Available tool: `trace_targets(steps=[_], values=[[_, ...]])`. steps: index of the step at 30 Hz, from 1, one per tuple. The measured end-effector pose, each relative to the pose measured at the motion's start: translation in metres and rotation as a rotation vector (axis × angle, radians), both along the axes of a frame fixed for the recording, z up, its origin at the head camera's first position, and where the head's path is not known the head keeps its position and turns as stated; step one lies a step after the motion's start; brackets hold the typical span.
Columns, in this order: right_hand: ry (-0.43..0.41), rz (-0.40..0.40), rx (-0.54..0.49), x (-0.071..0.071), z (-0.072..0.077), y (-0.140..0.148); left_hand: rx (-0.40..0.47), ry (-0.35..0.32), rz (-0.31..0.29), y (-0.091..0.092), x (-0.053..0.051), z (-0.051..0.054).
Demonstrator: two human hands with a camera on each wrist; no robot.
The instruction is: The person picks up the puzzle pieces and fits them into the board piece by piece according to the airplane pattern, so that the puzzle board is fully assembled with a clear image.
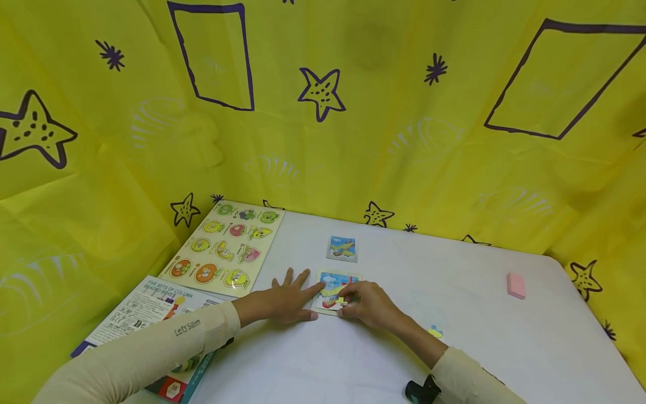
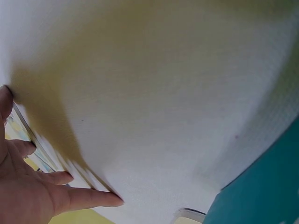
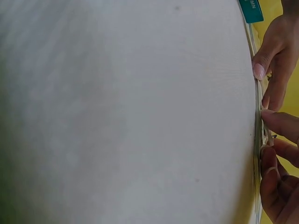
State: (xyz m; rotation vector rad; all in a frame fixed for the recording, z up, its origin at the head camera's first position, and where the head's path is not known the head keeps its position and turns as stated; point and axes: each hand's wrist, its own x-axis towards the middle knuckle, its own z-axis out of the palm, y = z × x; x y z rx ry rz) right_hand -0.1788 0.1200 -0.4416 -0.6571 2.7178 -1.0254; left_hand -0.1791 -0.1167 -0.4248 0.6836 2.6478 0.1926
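Observation:
A small picture puzzle board (image 1: 330,279) with a pale frame, blue sky and a yellow and red aeroplane lies on the white table. My left hand (image 1: 284,301) rests with spread fingers at its left edge, its index finger and thumb reaching the frame. Over the right part of the board, my right hand (image 1: 372,306) pinches a small puzzle piece (image 1: 341,301), partly hidden by the fingers. In the right wrist view both hands meet at the board's thin edge. Behind it lies a smaller board (image 1: 342,248) with a similar picture.
A loose blue and yellow piece (image 1: 435,331) lies near my right forearm. Farther right is a pink block (image 1: 516,285). On the left are a fruit puzzle sheet (image 1: 259,247) and printed boxes (image 1: 136,306). A yellow curtain (image 1: 373,151) hangs behind the table.

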Motion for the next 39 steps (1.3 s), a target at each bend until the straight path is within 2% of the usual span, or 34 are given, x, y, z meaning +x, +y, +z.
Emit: trace_targets(steps=[13,20,23,39], values=[[0.026,0.02,-0.001,0.0,0.003,0.004,0.004,0.014,-0.015,-0.001,0.0,-0.004],[0.03,0.05,-0.023,-0.001,0.004,0.006,0.019,0.021,-0.134,-0.001,0.008,0.0],[0.018,0.052,-0.027,-0.001,0.004,0.006,0.0,0.018,-0.161,0.0,0.01,0.001],[0.005,0.051,-0.001,-0.004,0.003,0.006,-0.002,-0.002,-0.157,0.001,0.012,0.002]])
